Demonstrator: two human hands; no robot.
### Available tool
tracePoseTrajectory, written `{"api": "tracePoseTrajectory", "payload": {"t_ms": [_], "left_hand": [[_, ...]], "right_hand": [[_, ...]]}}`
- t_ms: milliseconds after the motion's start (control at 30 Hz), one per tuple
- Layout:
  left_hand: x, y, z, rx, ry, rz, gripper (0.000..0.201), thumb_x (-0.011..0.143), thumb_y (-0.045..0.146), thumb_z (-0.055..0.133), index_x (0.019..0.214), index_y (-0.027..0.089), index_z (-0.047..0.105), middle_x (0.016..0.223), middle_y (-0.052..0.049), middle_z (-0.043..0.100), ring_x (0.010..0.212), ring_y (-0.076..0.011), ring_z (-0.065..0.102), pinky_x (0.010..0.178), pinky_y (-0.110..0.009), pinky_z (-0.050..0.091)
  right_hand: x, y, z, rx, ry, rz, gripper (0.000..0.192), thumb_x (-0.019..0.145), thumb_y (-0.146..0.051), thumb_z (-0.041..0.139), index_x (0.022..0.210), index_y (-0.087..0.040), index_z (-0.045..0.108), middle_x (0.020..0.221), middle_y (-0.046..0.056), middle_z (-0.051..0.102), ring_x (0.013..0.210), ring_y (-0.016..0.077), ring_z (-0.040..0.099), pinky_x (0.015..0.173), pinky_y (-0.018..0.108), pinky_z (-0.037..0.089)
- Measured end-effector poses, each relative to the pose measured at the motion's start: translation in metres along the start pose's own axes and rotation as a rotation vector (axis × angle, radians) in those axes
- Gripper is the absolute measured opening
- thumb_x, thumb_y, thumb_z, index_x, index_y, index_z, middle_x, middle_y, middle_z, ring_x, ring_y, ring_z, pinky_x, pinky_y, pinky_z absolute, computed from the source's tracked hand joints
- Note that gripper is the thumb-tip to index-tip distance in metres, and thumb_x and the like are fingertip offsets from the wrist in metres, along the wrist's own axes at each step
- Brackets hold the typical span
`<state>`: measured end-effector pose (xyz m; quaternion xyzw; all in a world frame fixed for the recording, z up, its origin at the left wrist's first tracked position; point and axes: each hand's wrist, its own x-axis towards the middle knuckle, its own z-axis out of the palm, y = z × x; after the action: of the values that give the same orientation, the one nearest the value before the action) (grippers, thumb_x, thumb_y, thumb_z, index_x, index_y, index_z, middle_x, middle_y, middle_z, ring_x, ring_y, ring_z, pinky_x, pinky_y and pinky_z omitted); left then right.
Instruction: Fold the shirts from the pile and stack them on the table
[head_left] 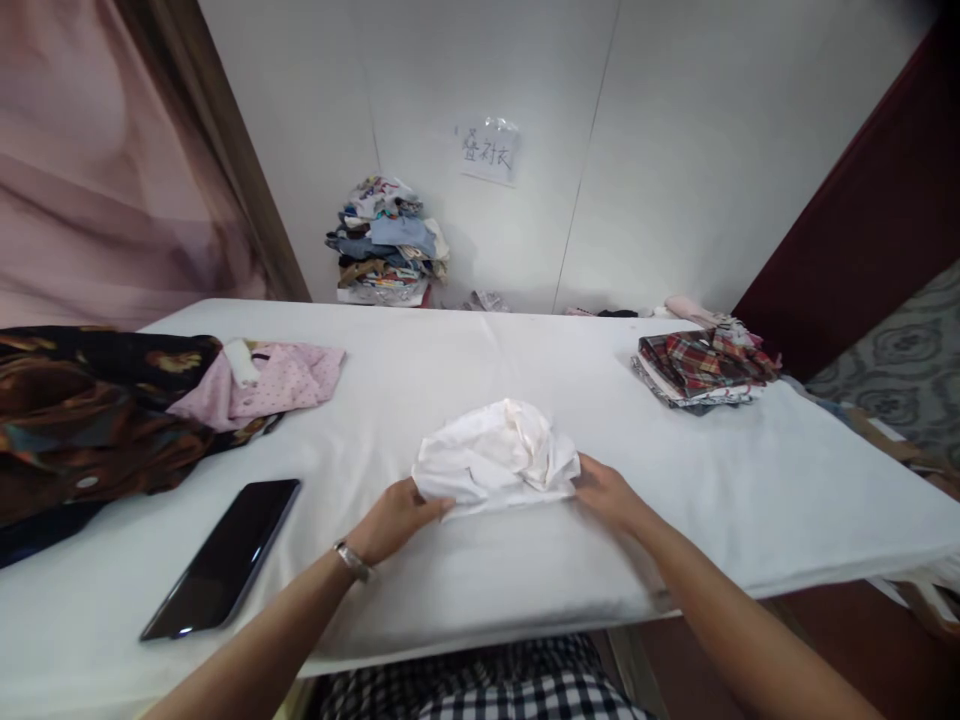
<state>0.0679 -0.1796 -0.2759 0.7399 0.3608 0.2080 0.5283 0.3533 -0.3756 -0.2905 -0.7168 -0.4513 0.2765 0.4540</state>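
Note:
A white shirt, folded into a small crumpled bundle, lies on the white-covered table in front of me. My left hand is closed on its left front corner, thumb along the near edge. At the opposite end, my right hand grips the right edge, and some of its fingertips are hidden behind the cloth. The bundle's top is rumpled, with loose folds toward the right.
To the left lie a black smartphone, a pink dotted garment and dark patterned clothes. Folded clothes with plaid on top sit at the right. A tall clothes pile stands beyond the table, below a paper sign.

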Motion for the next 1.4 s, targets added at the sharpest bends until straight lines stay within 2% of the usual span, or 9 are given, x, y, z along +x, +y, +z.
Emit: {"api": "tracePoseTrajectory", "payload": {"t_ms": [133,267,333,433,567,767,900,1167,1400], "left_hand": [[0.012,-0.007,-0.006,-0.171,0.029,-0.134,0.050,0.076,0.066,0.058,0.085,0.017,0.066,0.085,-0.007,0.073,0.089,-0.0252,0.067,0.081,-0.037,0.054],[0.027,0.002,0.006,-0.188,0.175,-0.183,0.046,0.065,0.063,0.068,0.069,0.019,0.056,0.064,0.000,0.060,0.067,-0.0183,0.059,0.064,-0.031,0.050],[0.034,0.016,0.015,-0.248,0.154,-0.109,0.042,0.061,0.058,0.072,0.070,0.021,0.055,0.065,0.002,0.060,0.066,-0.0166,0.059,0.064,-0.029,0.049],[0.043,0.031,0.026,-0.347,0.049,-0.046,0.039,0.062,0.053,0.072,0.077,0.021,0.056,0.072,0.002,0.064,0.068,-0.0151,0.061,0.064,-0.028,0.050],[0.056,0.021,0.031,-0.200,0.096,-0.230,0.032,0.063,0.046,0.072,0.070,0.019,0.057,0.059,0.002,0.059,0.057,-0.0152,0.058,0.051,-0.025,0.044],[0.047,-0.003,0.024,-0.093,0.165,-0.247,0.025,0.072,0.036,0.063,0.089,0.017,0.066,0.076,-0.004,0.071,0.068,-0.0189,0.065,0.055,-0.026,0.047],[0.039,-0.007,0.025,-0.016,0.193,-0.221,0.034,0.075,0.033,0.062,0.105,0.017,0.065,0.089,-0.007,0.074,0.079,-0.0198,0.068,0.064,-0.026,0.051],[0.051,-0.001,0.031,0.249,0.208,-0.102,0.014,0.076,0.021,0.056,0.085,0.019,0.066,0.086,-0.005,0.073,0.082,-0.0211,0.065,0.067,-0.026,0.046],[0.067,0.011,0.039,0.496,0.125,-0.035,0.016,0.082,0.024,0.051,0.081,0.018,0.065,0.081,-0.006,0.073,0.077,-0.0195,0.065,0.064,-0.026,0.045]], "right_hand": [[0.021,-0.009,-0.004,0.123,0.174,0.192,0.061,0.077,-0.037,0.064,0.135,-0.020,0.057,0.133,0.010,0.062,0.122,0.0253,0.057,0.105,0.039,0.042],[0.050,-0.019,0.013,0.016,0.161,0.179,0.059,0.075,-0.042,0.067,0.128,-0.018,0.061,0.095,0.004,0.071,0.085,0.0191,0.065,0.085,0.034,0.048],[0.060,-0.022,0.022,0.030,0.184,0.159,0.055,0.072,-0.039,0.066,0.123,-0.017,0.064,0.072,-0.002,0.064,0.065,0.0151,0.058,0.069,0.030,0.047],[0.065,-0.018,0.029,0.171,0.312,0.070,0.052,0.072,-0.039,0.061,0.118,-0.015,0.066,0.064,-0.005,0.055,0.056,0.0123,0.049,0.058,0.026,0.041],[0.055,-0.007,0.026,0.116,0.244,0.161,0.053,0.072,-0.037,0.062,0.120,-0.014,0.065,0.063,-0.004,0.056,0.054,0.0127,0.049,0.056,0.026,0.040],[0.037,0.003,0.019,0.105,0.190,0.178,0.066,0.081,-0.047,0.059,0.139,-0.017,0.052,0.086,0.003,0.068,0.075,0.0183,0.062,0.072,0.030,0.048],[0.036,0.009,0.024,0.050,0.109,0.101,0.061,0.082,-0.037,0.058,0.139,-0.018,0.051,0.098,0.005,0.070,0.084,0.0194,0.064,0.080,0.033,0.049],[0.060,-0.025,0.018,-0.350,0.281,-0.122,0.057,0.082,-0.026,0.052,0.138,-0.020,0.054,0.143,0.011,0.052,0.128,0.0275,0.051,0.105,0.042,0.041],[0.084,-0.024,0.037,-0.426,0.096,-0.093,0.056,0.076,-0.011,0.049,0.130,-0.019,0.062,0.133,0.010,0.062,0.123,0.0253,0.057,0.107,0.038,0.042]]}}
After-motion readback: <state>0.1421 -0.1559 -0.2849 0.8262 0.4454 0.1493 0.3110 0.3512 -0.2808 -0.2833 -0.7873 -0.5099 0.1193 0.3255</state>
